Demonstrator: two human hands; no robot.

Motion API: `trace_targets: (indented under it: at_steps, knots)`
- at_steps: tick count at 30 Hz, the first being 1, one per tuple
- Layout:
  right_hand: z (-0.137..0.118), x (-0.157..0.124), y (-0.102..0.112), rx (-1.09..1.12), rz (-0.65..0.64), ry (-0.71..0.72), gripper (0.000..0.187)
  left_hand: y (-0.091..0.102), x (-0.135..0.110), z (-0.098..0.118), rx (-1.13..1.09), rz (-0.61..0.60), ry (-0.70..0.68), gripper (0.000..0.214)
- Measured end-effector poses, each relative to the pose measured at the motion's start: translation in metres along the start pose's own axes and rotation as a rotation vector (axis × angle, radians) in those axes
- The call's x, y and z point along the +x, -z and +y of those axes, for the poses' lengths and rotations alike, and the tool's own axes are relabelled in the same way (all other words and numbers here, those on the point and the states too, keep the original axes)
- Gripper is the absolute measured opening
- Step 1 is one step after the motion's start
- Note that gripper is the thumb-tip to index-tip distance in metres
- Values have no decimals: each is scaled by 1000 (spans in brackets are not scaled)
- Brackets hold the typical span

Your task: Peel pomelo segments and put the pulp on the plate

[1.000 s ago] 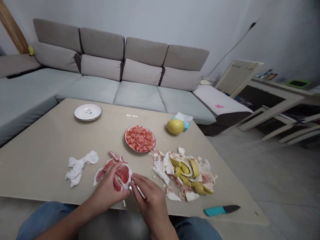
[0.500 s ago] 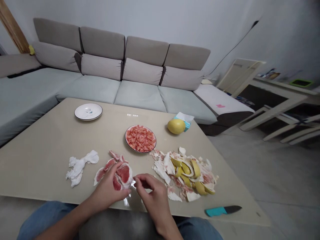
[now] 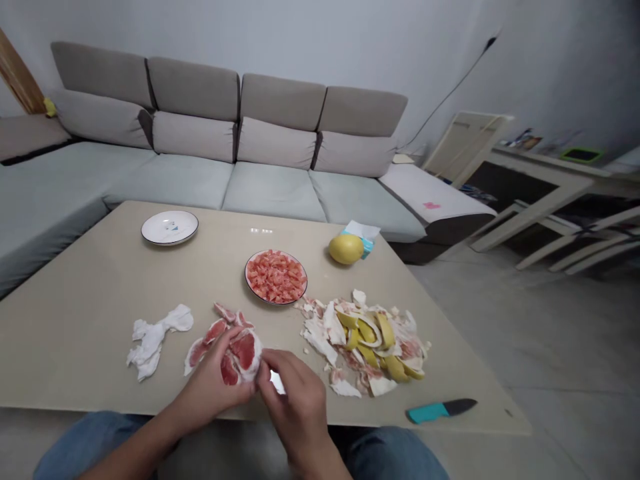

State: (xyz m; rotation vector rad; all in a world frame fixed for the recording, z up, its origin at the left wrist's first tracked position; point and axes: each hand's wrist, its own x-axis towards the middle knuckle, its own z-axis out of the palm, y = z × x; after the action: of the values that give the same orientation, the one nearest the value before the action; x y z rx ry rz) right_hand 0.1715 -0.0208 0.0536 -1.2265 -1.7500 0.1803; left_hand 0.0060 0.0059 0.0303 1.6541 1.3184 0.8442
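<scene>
At the near edge of the desk (image 3: 90, 300), left of the peel heap (image 3: 367, 343) and below the plate of cut flesh (image 3: 275, 277), the left hand (image 3: 213, 387) grips the pomelo segments (image 3: 235, 347). The right hand (image 3: 293, 400) is closed, pinching their white membrane. Judged: skinning under way; the next move calls for a steady pull against a braced hold.

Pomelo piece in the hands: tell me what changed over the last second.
The right hand pulled a little away from the pomelo piece, fingers pinched, then came back against its right edge. The left hand kept its grip on it. Peel pile, knife and tissue stayed put.
</scene>
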Motion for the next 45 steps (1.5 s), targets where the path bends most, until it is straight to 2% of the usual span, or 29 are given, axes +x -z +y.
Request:
trace_targets:
  at_steps: [4, 8, 10, 12, 16, 22, 25, 28, 31, 34, 37, 41, 45]
  knots:
    - [1, 15, 10, 202, -47, -295, 14, 6, -3, 6, -88, -111, 63, 79]
    - [9, 21, 19, 372, -70, -498, 12, 11, -4, 11, -122, -166, 79, 78]
    - [12, 21, 24, 424, -78, -550, 13, 11, -4, 12, -129, -178, 78, 78]
    - [12, 21, 29, 424, -116, -514, 13, 11, -3, 12, -129, -180, 67, 79]
    - [5, 16, 31, 352, -239, -319, 19, 6, -3, 8, -47, -157, 30, 78]
    - [1, 1, 12, 0, -143, -20, 21, -3, -4, -2, 129, -45, -125, 76]
    - [4, 4, 9, -25, -127, -13, 18, -2, -4, -2, 96, -43, -138, 77]
    - [17, 13, 16, 49, -109, -144, 14, 4, -2, 0, -94, -111, -45, 79]
    - [40, 19, 27, 6, -92, -238, 15, 9, -1, -3, -453, -215, 105, 78]
    - [69, 21, 34, -192, -85, -220, 23, 10, -1, -9, -869, -378, 238, 81]
    - [95, 19, 37, -424, -18, -270, 27, 8, -2, -11, -1166, -499, 222, 84]
    - [118, 16, 39, -547, 23, -349, 27, 8, 0, -8, -1362, -534, 223, 85]
    - [124, 11, 40, -557, -22, -317, 24, 10, 3, -4, -1406, -509, 281, 84]
